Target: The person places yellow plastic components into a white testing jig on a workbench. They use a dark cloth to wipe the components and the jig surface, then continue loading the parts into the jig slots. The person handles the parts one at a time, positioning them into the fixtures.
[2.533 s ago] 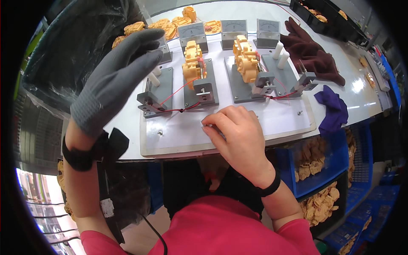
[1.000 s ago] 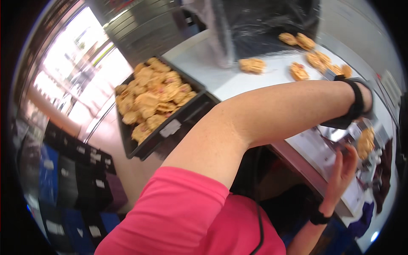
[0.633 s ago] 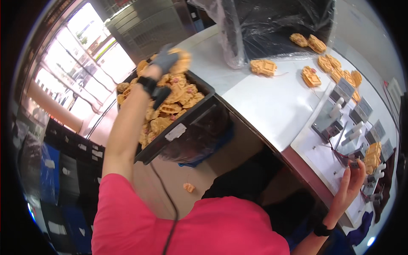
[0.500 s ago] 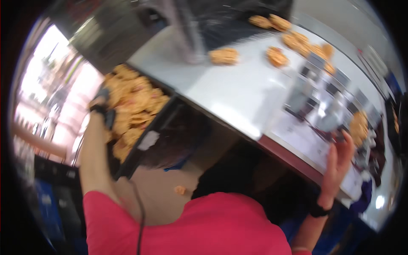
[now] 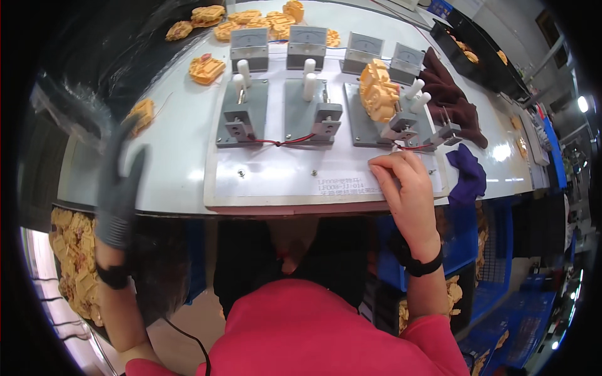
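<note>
My left hand [image 5: 119, 188], in a dark grey glove and somewhat blurred, reaches over the table's left part with fingers stretched out and thumb apart. Its fingertips are beside a yellow plastic part [image 5: 143, 114] with a thin wire; whether they touch it I cannot tell. My bare right hand [image 5: 411, 191] is above the front of a white test board [image 5: 276, 182], fingers bent and thumb close to them, with nothing visible in the pinch. Just beyond it, another yellow plastic part [image 5: 379, 93] stands upright on a grey clamp fixture [image 5: 360, 128]. White-handled clamps [image 5: 309, 88] stand farther left.
Several panel meters [image 5: 249, 49] line the board's back. More yellow parts [image 5: 279, 24] lie behind them. Brown cloth [image 5: 448, 94] and purple cloth [image 5: 467, 175] lie at the right. A heap of yellow parts [image 5: 75, 263] is below the table at left; a black tray [image 5: 483, 47] stands far right.
My view has swung from left back to the board. My left hand has moved from the heap of yellow parts up over the table. My right hand's raised fingers are now bent.
</note>
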A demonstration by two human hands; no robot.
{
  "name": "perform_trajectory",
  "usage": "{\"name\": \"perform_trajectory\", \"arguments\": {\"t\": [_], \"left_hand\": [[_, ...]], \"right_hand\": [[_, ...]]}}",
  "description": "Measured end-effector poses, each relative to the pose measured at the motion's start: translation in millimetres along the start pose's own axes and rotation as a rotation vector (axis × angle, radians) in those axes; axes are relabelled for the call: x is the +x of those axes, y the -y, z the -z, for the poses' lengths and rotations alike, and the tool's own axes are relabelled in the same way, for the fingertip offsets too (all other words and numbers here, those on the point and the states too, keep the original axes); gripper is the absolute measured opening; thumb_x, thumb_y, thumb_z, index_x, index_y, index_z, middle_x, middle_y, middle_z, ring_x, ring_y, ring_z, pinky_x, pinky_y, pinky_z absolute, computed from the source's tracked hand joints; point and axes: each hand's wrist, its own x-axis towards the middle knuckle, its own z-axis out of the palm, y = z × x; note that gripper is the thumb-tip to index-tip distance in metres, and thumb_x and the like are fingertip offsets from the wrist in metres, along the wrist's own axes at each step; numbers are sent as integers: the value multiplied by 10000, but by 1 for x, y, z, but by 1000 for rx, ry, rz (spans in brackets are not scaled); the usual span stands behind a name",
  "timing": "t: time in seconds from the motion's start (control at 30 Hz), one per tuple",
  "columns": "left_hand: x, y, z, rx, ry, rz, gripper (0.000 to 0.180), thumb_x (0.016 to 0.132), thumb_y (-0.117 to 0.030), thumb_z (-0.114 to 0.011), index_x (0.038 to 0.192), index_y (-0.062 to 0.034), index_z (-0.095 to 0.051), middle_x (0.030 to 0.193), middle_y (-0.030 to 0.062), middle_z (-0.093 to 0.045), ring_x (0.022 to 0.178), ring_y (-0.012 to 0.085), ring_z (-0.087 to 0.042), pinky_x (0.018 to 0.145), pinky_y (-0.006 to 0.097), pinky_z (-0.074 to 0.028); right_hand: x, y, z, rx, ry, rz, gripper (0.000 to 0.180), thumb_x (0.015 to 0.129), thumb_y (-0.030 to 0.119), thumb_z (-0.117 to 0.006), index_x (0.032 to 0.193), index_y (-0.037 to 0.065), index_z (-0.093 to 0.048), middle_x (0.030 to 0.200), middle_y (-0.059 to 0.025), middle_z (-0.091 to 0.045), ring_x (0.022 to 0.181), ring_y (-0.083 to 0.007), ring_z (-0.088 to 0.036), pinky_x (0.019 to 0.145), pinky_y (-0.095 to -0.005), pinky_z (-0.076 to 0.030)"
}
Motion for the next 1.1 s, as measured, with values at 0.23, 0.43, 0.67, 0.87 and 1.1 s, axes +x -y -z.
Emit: {"name": "perform_trajectory", "arguments": {"t": [0.23,0.43,0.67,0.87,1.1], "left_hand": [[-14,-34,-95,-76,75,-51,443,974,-84,-526,1413,-31,-489,1430,211,-496,1323,357,-494,1115,407,-384],[-19,-29,-101,20,87,-76,425,981,-31,-454,1403,12,-474,1445,226,-473,1328,378,-485,1108,415,-391],[-18,-34,-100,-10,90,-29,401,982,-20,-463,1379,36,-487,1433,234,-488,1312,372,-505,1097,412,-402],[-18,-33,-100,-53,88,-37,380,996,-24,-456,1367,46,-490,1425,231,-494,1304,362,-514,1093,405,-408],[-19,-32,-101,-83,74,-23,379,1003,-43,-464,1371,40,-494,1423,215,-501,1316,342,-507,1108,396,-394]], "right_hand": [[2,1,12,135,25,-92,74,867,61,-706,920,19,-676,863,-117,-614,852,-314,-596,769,-396,-471],[2,-3,8,156,45,-147,70,873,62,-704,921,21,-671,855,-105,-611,823,-287,-601,757,-392,-467],[1,-4,8,211,24,-155,78,871,59,-708,934,23,-679,863,-91,-619,815,-263,-610,757,-370,-475],[1,-5,4,203,-3,-130,101,855,64,-725,947,37,-693,869,-84,-622,813,-256,-609,756,-365,-472],[0,-7,2,194,-18,-94,96,847,70,-732,932,47,-696,850,-73,-619,796,-249,-600,742,-366,-459]]}}
